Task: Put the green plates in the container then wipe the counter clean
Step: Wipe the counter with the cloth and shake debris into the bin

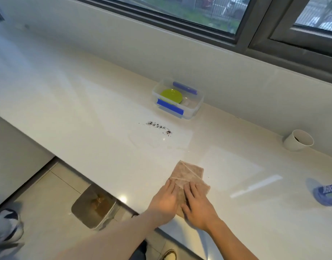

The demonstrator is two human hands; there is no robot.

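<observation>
Green plates [171,95] lie inside a clear container [194,107] with blue clips, at the back of the white counter [77,113] by the wall. A trail of dark crumbs [159,127] and a small clear puddle [152,142] lie in front of it. A folded brownish cloth [189,173] rests flat near the counter's front edge. My left hand [165,201] and my right hand [198,207] press flat on its near part, fingers spread forward, side by side.
A white paper cup [298,140] with dark residue lies tipped at the right by the wall. A blue wrapped item [324,192] sits at the far right edge. Below the counter stand a lined bin [94,208] and someone's shoe [8,226].
</observation>
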